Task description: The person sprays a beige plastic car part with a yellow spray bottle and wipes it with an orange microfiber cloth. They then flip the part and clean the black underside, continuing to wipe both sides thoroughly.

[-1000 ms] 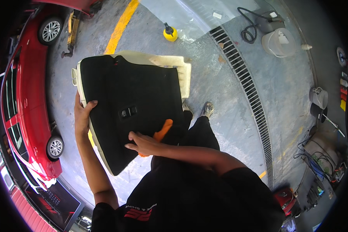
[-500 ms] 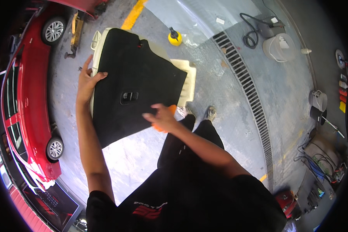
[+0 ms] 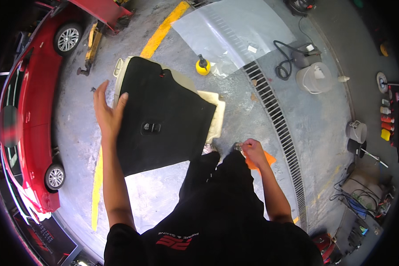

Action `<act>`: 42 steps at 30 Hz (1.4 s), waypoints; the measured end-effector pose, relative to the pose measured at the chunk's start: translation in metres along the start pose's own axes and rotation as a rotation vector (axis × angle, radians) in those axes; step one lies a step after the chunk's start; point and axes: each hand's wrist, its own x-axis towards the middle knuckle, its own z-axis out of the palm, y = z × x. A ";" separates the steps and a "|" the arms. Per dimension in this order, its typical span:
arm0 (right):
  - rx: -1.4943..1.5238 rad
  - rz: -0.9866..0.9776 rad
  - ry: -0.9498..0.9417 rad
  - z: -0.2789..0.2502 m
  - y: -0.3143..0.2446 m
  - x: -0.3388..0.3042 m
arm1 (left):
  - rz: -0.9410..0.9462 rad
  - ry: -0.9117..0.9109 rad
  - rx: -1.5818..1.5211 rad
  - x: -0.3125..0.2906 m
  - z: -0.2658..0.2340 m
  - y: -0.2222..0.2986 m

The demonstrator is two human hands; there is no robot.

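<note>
A black carpeted panel (image 3: 164, 115) with cream plastic edging, like a car interior part, stands in front of me. A small black latch or handle is set into its face. My left hand (image 3: 108, 113) is at the panel's left edge, fingers stretched and apart, the thumb by the black face; whether it presses on the edge is hard to see. My right hand (image 3: 253, 153) is away from the panel, above my right leg, closed on an orange cloth (image 3: 267, 160) that hangs out beside it.
A yellow spray bottle (image 3: 203, 66) stands beyond the panel, near clear plastic sheeting (image 3: 235, 33). A drain grate (image 3: 277, 115) crosses the floor at right. A white bucket (image 3: 314, 79) and hose lie farther right. A red car (image 3: 35, 119) is at left, by a yellow lift arm (image 3: 92, 44).
My right hand has moved with the orange cloth from the panel's lower right side out to the right. My left hand's fingers have straightened at the panel's edge. The view has shifted.
</note>
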 end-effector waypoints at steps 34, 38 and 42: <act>-0.624 -0.227 -0.412 0.139 -0.207 0.705 | -1.930 -0.821 -0.546 -0.183 0.387 0.179; -0.486 -0.199 -0.443 0.135 -0.193 0.752 | -1.980 -0.708 -0.649 -0.159 0.424 0.164; -0.416 -0.221 -0.507 0.144 -0.226 0.704 | -2.069 -0.466 -0.708 -0.125 0.431 0.176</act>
